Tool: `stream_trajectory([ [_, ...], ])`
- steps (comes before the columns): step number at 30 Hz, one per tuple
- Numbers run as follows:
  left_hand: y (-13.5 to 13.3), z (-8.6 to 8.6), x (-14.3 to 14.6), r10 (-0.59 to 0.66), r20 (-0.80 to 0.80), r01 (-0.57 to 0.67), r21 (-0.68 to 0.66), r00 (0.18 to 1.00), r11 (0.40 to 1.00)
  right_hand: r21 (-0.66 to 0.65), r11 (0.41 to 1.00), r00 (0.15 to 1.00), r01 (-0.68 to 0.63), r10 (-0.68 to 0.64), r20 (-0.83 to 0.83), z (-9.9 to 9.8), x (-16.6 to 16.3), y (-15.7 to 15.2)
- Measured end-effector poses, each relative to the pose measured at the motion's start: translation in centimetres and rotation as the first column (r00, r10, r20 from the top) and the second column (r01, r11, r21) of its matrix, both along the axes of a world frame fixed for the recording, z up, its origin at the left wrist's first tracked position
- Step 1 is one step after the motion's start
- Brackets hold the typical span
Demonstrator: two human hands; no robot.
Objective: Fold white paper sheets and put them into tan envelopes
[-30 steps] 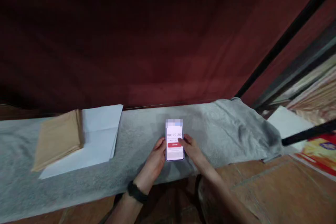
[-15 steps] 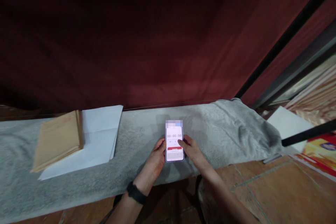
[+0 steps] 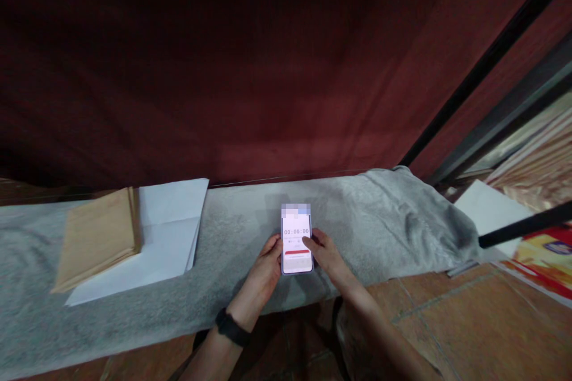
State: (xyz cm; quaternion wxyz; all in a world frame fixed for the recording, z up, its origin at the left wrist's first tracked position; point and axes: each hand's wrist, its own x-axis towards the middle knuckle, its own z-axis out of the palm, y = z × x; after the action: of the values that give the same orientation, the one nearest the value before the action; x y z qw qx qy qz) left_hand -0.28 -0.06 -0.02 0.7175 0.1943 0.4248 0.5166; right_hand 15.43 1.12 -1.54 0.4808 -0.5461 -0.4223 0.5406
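A lit phone (image 3: 296, 238) showing a timer at zero and a red bar is held over a grey cloth (image 3: 384, 220). My left hand (image 3: 263, 271), with a black wristband, grips the phone's left edge and bottom. On the phone's right side my right hand (image 3: 327, 254) wraps the edge, and its thumb rests on the screen near the red bar. Both hands are closed round the phone.
A stack of tan envelopes (image 3: 96, 237) lies on white sheets of paper (image 3: 172, 226) at the left of the cloth. A dark red curtain (image 3: 250, 71) hangs behind. Tiled floor (image 3: 469, 321), a black rod (image 3: 522, 227) and colourful printed material (image 3: 547, 259) are at the right.
The hands and phone have hardly moved. The view shifted very slightly, and the right thumb stays on the screen.
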Motion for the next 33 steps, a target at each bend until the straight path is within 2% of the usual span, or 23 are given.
stream_trajectory([
  [23, -0.12, 0.14, -0.06, -0.017, -0.012, 0.017, 0.015, 1.0, 1.0, -0.026, 0.999, 1.0, 0.019, -0.02, -0.006, 0.38, -0.07, -0.15],
  [33, -0.05, 0.1, 0.0, -0.016, -0.003, 0.016, 0.009, 1.0, 1.0, 0.01, 1.0, 1.0, -0.006, 0.006, 0.002, 0.53, 0.12, -0.2],
])
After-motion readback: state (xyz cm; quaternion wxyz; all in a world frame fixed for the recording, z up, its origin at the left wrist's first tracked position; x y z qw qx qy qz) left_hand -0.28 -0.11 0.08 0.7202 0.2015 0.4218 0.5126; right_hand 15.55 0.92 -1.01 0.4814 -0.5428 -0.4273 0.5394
